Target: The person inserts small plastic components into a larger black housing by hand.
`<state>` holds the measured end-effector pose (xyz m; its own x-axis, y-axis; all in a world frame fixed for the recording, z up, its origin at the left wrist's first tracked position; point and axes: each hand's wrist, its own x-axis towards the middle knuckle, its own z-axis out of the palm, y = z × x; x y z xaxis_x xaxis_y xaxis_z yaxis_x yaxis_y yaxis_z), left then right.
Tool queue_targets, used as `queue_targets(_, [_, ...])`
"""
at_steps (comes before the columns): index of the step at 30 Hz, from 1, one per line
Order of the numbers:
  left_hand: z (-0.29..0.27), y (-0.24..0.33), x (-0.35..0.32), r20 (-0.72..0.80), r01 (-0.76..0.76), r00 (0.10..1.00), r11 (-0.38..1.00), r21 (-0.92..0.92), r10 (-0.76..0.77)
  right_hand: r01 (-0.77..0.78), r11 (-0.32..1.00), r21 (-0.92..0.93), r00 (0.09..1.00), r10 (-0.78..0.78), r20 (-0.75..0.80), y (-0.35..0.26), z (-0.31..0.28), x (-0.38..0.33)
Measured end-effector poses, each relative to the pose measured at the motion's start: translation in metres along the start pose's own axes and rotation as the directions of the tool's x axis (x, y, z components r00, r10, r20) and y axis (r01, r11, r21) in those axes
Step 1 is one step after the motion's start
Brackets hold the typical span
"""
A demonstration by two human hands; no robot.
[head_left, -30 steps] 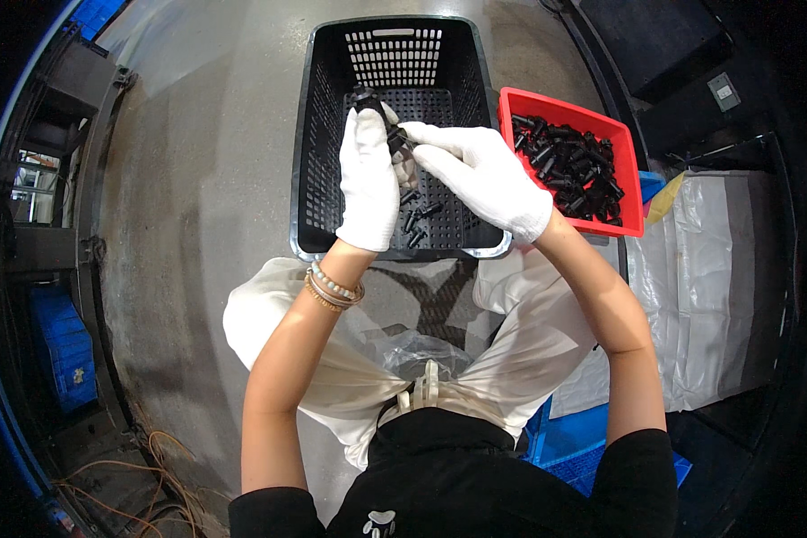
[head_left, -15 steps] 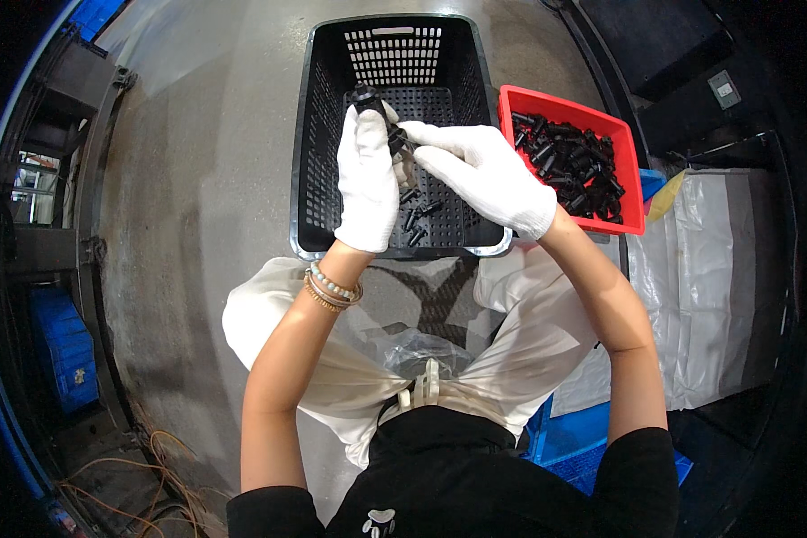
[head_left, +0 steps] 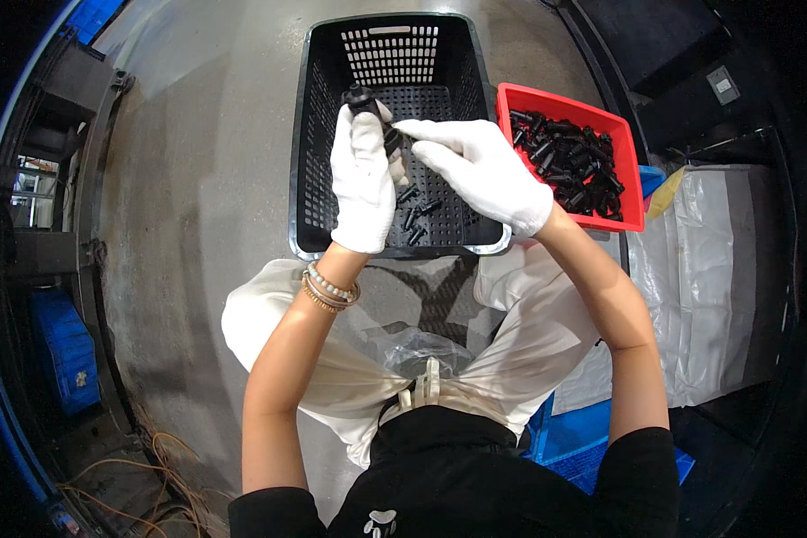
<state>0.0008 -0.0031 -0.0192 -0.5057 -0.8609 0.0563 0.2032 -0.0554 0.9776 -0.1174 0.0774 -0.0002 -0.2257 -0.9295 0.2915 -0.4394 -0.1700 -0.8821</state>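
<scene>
There are two gloved hands point(head_left: 360, 184), one black crate point(head_left: 318, 170), one red bin point(head_left: 634, 170) and dozens of small black parts point(head_left: 578, 172).

2 forearms point(head_left: 305, 335) forward, left hand point(head_left: 361, 184) curled, right hand point(head_left: 486, 172) alongside

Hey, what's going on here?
A person in white gloves is working over a black crate. The left hand grips a black part; the right hand is close beside it, though contact is unclear. A few small black pieces lie in the crate, and many more fill the red bin.
</scene>
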Motion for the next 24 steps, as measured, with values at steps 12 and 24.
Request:
queue_targets(12, [-0.003, -0.005, 0.003, 0.002, -0.019, 1.0, 1.0, -0.001, 0.019, 0.037, 0.994, -0.102, 0.999, -0.034, 0.036, -0.005, 0.003, -0.003])
queue_targets(24, [0.002, 0.0, -0.003, 0.015, 0.129, 0.992, 0.986, -0.109, -0.128, -0.041, 0.987, -0.157, 0.998, 0.046, 0.031, -0.007, 0.001, 0.0])
